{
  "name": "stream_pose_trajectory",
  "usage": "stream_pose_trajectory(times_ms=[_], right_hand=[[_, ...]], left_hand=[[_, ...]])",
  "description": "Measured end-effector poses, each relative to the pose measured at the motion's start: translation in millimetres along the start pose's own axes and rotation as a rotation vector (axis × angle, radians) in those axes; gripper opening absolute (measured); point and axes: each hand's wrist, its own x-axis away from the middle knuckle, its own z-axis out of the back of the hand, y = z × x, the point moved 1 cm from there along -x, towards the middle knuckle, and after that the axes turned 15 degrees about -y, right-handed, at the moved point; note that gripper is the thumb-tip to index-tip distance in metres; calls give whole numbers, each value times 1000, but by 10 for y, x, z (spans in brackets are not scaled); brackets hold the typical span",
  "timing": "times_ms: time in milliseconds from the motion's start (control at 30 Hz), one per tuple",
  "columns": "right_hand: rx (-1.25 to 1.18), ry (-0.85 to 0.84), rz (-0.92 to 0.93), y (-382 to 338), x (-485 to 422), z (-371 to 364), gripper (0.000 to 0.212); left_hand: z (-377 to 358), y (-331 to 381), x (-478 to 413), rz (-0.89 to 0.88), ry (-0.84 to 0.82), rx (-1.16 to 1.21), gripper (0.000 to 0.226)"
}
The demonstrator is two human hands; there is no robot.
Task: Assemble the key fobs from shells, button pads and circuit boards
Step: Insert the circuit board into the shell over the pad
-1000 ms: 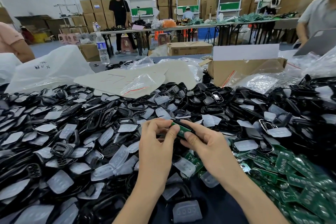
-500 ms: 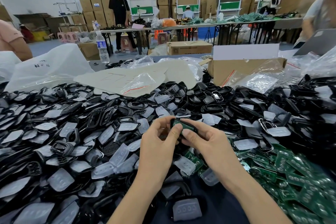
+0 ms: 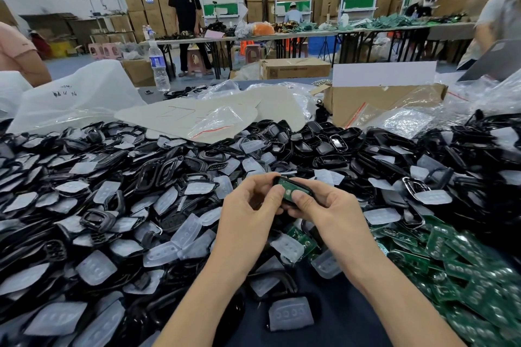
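Both hands hold one black key fob shell [image 3: 303, 193] above the table's middle, open side toward me, with a green circuit board [image 3: 288, 186] lying inside it. My left hand [image 3: 248, 214] grips the shell's left end, its thumb on the board's edge. My right hand [image 3: 324, 210] grips the right end and its thumb presses down on the board. Whether a button pad sits under the board is hidden. A heap of black shells [image 3: 158, 177] mixed with translucent button pads [image 3: 186, 231] covers the table. Loose green circuit boards [image 3: 462, 270] pile up at the right.
A cardboard box [image 3: 375, 104] and plastic bags [image 3: 214, 118] lie behind the heap. A water bottle [image 3: 158, 66] stands at the back left. Bare dark table [image 3: 346, 315] shows between my forearms. Other people stand at tables further back and at both sides.
The green board, held edge-on a second ago, has gone down flat into the black shell. My hands rose slightly and turned the shell's open side toward me.
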Motion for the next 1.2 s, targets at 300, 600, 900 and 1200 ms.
stream_pose_trajectory(times_ms=[300, 600, 900, 1200], right_hand=[[148, -130, -60, -70, 39, 23, 18], [66, 76, -139, -191, 213, 162, 7], [-11, 122, -185, -254, 362, 25, 15], [-28, 81, -251, -274, 490, 12, 29]], left_hand=[[132, 105, 33, 31, -64, -200, 18], [242, 172, 629, 150, -493, -715, 6], [31, 312, 885, 192, -638, -1229, 36], [-9, 349, 854, 345, -711, -1279, 32]])
